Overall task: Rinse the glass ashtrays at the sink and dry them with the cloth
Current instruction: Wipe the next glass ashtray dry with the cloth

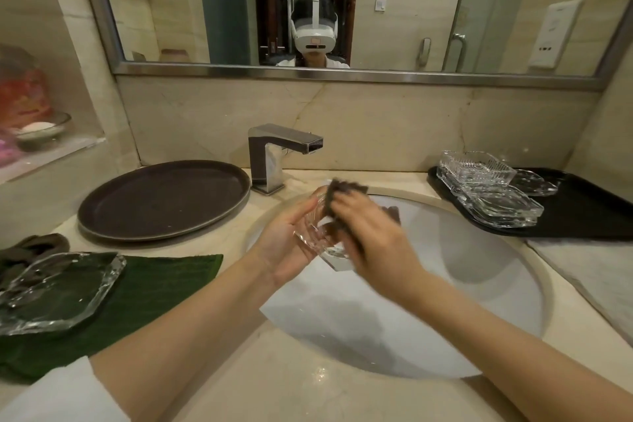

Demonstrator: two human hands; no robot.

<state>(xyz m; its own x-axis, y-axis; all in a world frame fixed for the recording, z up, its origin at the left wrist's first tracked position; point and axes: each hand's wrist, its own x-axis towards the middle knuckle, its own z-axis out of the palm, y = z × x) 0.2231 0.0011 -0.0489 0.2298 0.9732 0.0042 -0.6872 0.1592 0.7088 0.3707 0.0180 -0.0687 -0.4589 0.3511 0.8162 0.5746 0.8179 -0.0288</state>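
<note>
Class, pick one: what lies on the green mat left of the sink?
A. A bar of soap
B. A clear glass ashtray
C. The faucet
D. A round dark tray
B: a clear glass ashtray lies on the green mat; the round dark tray sits on the counter behind it.

Faucet [274, 154] crowds just behind my hands — open basin [462, 284] below and toward me, stacked ashtrays [486, 181] block the right

Round dark tray [164, 199] left of faucet [274, 154].
</note>
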